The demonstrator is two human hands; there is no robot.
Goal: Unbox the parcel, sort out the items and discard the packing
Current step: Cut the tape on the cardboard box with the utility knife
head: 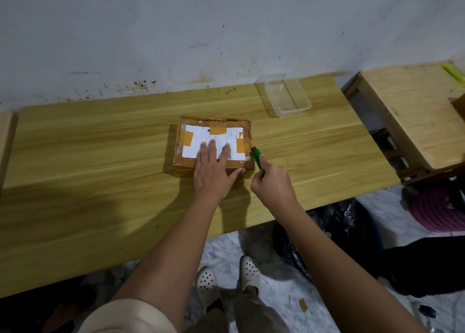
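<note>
Under the left hand (214, 168) lies the taped cardboard parcel (185, 160), flat on the wooden table (100, 156); that hand presses it with straight, spread fingers. Just right of it, the right hand (273, 184) grips 1 green cutter (257, 158), its tip at the parcel's right edge.

Bare table (88, 156) left of parcel (191, 161) — clear tub (284, 96) behind-right.

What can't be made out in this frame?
Head view only.
Parcel contents: box taped shut.
Label text: too small, blurred, partly under left hand.
Green cutter blade: too small; right hand hides the handle's end.
Yellow-green object: cut off by right edge.
</note>
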